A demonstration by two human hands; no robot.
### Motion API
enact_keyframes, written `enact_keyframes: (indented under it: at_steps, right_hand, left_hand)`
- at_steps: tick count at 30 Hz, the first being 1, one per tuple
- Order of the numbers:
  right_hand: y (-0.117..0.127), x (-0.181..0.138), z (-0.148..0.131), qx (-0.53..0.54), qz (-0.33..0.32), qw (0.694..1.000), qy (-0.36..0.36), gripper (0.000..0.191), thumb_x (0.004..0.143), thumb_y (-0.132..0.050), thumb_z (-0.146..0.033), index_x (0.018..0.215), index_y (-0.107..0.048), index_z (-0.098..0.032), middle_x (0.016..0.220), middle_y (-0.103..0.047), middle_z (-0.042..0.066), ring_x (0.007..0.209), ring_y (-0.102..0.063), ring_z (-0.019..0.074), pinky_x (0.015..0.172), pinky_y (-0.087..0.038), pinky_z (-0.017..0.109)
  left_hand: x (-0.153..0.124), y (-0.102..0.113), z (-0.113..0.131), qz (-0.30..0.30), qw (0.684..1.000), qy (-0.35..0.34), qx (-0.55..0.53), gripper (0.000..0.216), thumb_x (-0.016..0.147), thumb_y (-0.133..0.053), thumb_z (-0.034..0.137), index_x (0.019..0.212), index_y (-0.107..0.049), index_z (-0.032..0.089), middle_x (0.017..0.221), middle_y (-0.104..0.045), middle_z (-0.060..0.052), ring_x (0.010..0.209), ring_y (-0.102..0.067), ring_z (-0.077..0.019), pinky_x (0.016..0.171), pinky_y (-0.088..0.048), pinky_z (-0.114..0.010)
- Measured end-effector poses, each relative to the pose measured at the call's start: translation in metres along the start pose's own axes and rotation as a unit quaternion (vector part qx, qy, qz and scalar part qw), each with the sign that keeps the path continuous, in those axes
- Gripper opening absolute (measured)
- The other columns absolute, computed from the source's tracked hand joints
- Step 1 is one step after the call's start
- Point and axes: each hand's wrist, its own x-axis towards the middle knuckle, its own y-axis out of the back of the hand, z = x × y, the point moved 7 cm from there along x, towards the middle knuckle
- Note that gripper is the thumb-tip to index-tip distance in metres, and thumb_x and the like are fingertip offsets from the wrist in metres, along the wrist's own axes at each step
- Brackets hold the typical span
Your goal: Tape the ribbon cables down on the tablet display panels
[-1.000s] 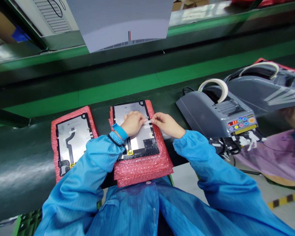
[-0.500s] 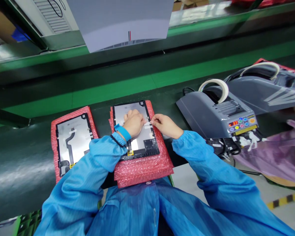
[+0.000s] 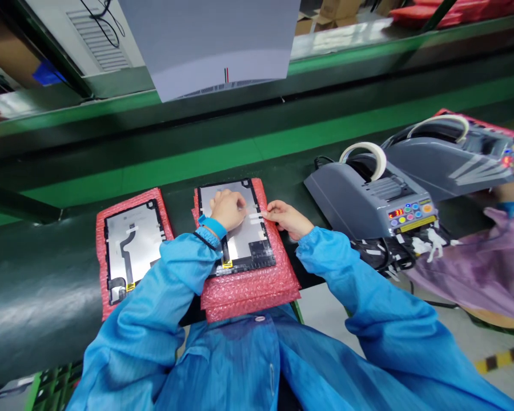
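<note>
A tablet screen panel (image 3: pixel 244 237) lies back side up, silver with a black frame, on a stack of red bubble-wrap bags (image 3: pixel 248 297). My left hand (image 3: pixel 228 210) is over its upper middle, fingers curled in and closed; what they hold, if anything, is hidden. At the panel's right edge, my right hand (image 3: pixel 289 218) pinches the outer end of a short white tape strip (image 3: pixel 256 216) between thumb and forefinger. To the left, a second screen panel (image 3: pixel 131 242) with a dark flex cable rests on another red bubble-wrap bag (image 3: pixel 103 251).
Two grey tape dispensers (image 3: pixel 351 200) with white tape rolls stand on the right of the dark bench. Beyond them a co-worker's purple sleeve (image 3: pixel 475 257) reaches in. A white board (image 3: pixel 214 45) hangs over the back, above a green shelf edge (image 3: pixel 321 63).
My left hand has lifted from the tape at the panel's right edge and drawn left, its fingers curling. My right hand stays by that edge. The view has shifted slightly.
</note>
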Motion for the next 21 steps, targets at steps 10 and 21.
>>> enact_keyframes:
  at_steps: [10, 21]
  right_hand:
    - [0.004, 0.001, -0.007, -0.043, 0.059, 0.996, 0.053, 0.02, 0.066, -0.065, -0.031, 0.07, -0.049, -0.02, 0.057, -0.05, -0.006, 0.051, -0.044, 0.009, 0.048, -0.033, 0.021]
    - [0.0, -0.015, -0.052, -0.266, 0.184, 0.922, 0.214, 0.006, 0.075, -0.054, -0.023, 0.071, -0.049, -0.021, 0.067, -0.056, 0.002, 0.066, -0.054, 0.0179, 0.068, -0.042, 0.031]
  left_hand:
    - [-0.022, 0.027, -0.016, 0.071, 0.996, 0.014, 0.05, 0.018, 0.077, -0.063, 0.033, 0.09, -0.061, 0.02, 0.108, -0.059, -0.009, 0.109, -0.049, -0.0292, 0.09, -0.037, -0.041]
    - [-0.077, 0.005, -0.107, 0.077, 0.982, 0.097, -0.145, 0.02, 0.085, -0.046, 0.029, 0.068, -0.054, 0.02, 0.062, -0.06, 0.0, 0.065, -0.059, -0.016, 0.065, -0.045, -0.027]
